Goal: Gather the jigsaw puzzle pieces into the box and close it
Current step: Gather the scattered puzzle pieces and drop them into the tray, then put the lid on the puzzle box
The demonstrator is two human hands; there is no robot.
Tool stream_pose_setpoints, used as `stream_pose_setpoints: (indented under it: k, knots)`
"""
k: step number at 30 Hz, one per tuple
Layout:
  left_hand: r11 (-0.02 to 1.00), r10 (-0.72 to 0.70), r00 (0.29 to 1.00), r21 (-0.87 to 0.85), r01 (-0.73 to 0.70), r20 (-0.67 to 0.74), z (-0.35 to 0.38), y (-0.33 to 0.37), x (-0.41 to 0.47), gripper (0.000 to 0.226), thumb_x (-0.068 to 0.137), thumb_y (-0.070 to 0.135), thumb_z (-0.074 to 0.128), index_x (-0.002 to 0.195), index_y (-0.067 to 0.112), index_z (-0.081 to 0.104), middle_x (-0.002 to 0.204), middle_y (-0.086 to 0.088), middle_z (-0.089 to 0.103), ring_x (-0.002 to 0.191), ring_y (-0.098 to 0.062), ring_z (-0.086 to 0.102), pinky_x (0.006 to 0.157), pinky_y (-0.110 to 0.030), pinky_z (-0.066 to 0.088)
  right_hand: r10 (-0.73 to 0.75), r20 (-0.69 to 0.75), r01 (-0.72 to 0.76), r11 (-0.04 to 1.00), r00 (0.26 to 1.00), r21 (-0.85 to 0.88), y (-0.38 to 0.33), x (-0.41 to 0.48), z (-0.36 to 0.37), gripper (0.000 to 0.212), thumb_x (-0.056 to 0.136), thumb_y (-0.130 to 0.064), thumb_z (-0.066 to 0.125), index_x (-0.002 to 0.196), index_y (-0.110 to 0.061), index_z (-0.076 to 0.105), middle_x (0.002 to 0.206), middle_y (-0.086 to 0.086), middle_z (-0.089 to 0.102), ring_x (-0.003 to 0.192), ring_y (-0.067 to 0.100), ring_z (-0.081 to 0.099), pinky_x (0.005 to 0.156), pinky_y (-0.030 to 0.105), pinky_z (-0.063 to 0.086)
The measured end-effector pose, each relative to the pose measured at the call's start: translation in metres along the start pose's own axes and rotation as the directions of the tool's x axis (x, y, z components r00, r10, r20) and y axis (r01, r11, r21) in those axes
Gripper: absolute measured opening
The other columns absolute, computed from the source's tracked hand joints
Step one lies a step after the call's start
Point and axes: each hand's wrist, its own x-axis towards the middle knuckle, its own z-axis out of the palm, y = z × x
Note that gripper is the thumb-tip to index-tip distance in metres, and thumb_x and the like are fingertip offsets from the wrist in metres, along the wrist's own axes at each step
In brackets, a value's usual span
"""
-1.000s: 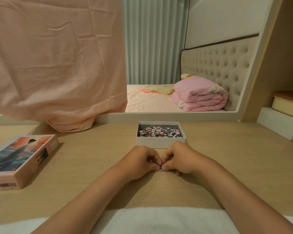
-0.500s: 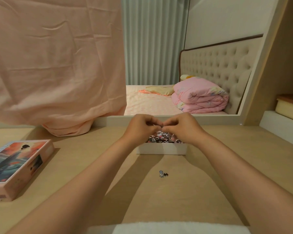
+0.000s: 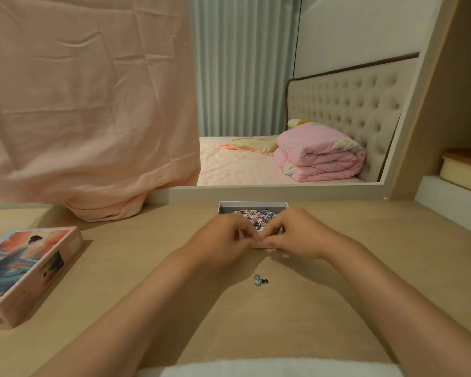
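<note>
The open white box [image 3: 252, 204] stands at the back middle of the wooden desk, with a heap of puzzle pieces [image 3: 259, 217] inside it. My left hand [image 3: 223, 240] and my right hand [image 3: 297, 235] hover side by side at the box's front wall, hiding most of it. Their fingers are curled, the tips nearly meeting, and I see nothing in them; both are blurred. A few loose pieces [image 3: 260, 280] lie on the desk just in front of my hands. The picture lid [image 3: 25, 268] lies face up at the left edge.
A pink cloth [image 3: 87, 104] hangs over the left of the mirror and bunches on the desk behind the lid. White and cream blocks [image 3: 452, 202] are stacked at the right. A white towel [image 3: 256, 368] lies along the near edge.
My hands rose from the desk to above the box, leaving a few pieces behind. They have now dropped back to the box's front wall.
</note>
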Motion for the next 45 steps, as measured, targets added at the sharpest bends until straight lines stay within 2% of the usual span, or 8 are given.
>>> stream_pose_setpoints:
  k: [4,8,18,21,26,31,36,45]
  knots:
    - [0.998,-0.017,0.972,0.064,0.002,0.234,0.011,-0.001,-0.017,0.022,0.080,0.041,0.075,0.099,0.032,0.075,0.092,0.011,0.064,0.080,-0.004,0.059,0.076,-0.027,0.050,0.072,0.221,-0.044,0.990,0.972,-0.132,-0.001,-0.021,0.014,0.017,0.074,-0.029,0.083,0.091,-0.030,0.080,0.077,-0.021,0.073,0.068,-0.008,0.063,0.064,0.009,0.045]
    - [0.999,0.041,0.967,-0.008,-0.041,0.251,0.016,-0.005,-0.019,0.020,0.077,0.039,0.079,0.096,0.033,0.077,0.092,0.007,0.063,0.081,-0.005,0.059,0.075,-0.031,0.051,0.061,0.178,-0.036,0.990,0.982,-0.138,0.001,-0.024,0.023,0.014,0.072,-0.032,0.086,0.084,-0.032,0.080,0.080,-0.018,0.074,0.079,0.001,0.068,0.078,0.026,0.055]
    - [0.985,-0.058,0.970,-0.144,0.094,0.237,0.010,-0.012,-0.022,0.010,0.080,0.023,0.079,0.079,0.028,0.070,0.072,0.011,0.068,0.064,0.003,0.055,0.063,-0.014,0.042,0.095,0.167,-0.105,0.993,0.981,0.051,0.003,-0.027,0.021,0.011,0.075,-0.012,0.082,0.082,-0.017,0.075,0.068,-0.005,0.069,0.048,-0.001,0.056,0.052,0.018,0.045]
    - [0.981,-0.074,0.991,-0.168,0.093,0.115,0.006,-0.015,-0.019,0.009,0.083,0.016,0.074,0.081,0.025,0.071,0.074,0.007,0.069,0.066,0.000,0.056,0.065,-0.019,0.044,0.117,0.009,-0.112,0.928,0.993,0.355,-0.002,-0.025,0.028,0.015,0.074,0.000,0.080,0.079,-0.013,0.076,0.066,-0.001,0.069,0.054,0.005,0.060,0.055,0.019,0.048]
    - [0.971,-0.175,0.936,-0.213,0.112,-0.306,0.000,-0.011,0.009,0.006,0.085,0.020,0.071,0.082,0.025,0.072,0.071,0.015,0.067,0.065,0.000,0.056,0.065,-0.017,0.044,0.138,-0.514,-0.056,0.984,0.846,0.170,0.002,0.006,0.018,0.008,0.079,-0.026,0.078,0.076,-0.032,0.076,0.074,-0.019,0.070,0.068,-0.002,0.058,0.066,0.023,0.043]
    - [0.963,-0.157,0.947,0.169,0.210,-0.281,0.012,-0.036,0.028,0.020,0.094,0.028,0.061,0.107,0.027,0.075,0.109,0.005,0.069,0.105,-0.019,0.053,0.090,-0.032,0.042,0.015,-0.387,-0.097,0.976,0.922,-0.194,0.028,0.019,0.023,0.018,0.093,-0.031,0.064,0.106,-0.035,0.076,0.125,-0.009,0.064,0.118,0.019,0.050,0.097,0.029,0.037]
    - [0.933,-0.352,0.918,0.016,0.361,-0.185,0.021,-0.039,0.021,0.049,0.101,0.040,0.044,0.148,0.025,0.040,0.160,-0.009,0.020,0.146,-0.026,0.013,0.117,-0.036,0.015,0.164,-0.254,-0.188,0.980,0.953,-0.072,0.040,0.017,0.022,0.046,0.101,-0.036,0.050,0.145,-0.021,0.050,0.161,0.010,0.027,0.148,0.022,0.023,0.116,0.028,0.019]
    - [0.926,-0.375,0.919,-0.001,0.377,-0.122,0.008,-0.039,-0.003,0.068,0.094,0.049,0.052,0.151,0.020,0.029,0.154,-0.005,0.034,0.142,-0.022,0.030,0.116,-0.036,0.027,0.158,-0.195,-0.164,0.986,0.968,-0.016,0.024,0.003,0.030,0.053,0.098,-0.046,0.052,0.146,-0.024,0.048,0.161,0.007,0.024,0.147,0.020,0.026,0.114,0.025,0.021]
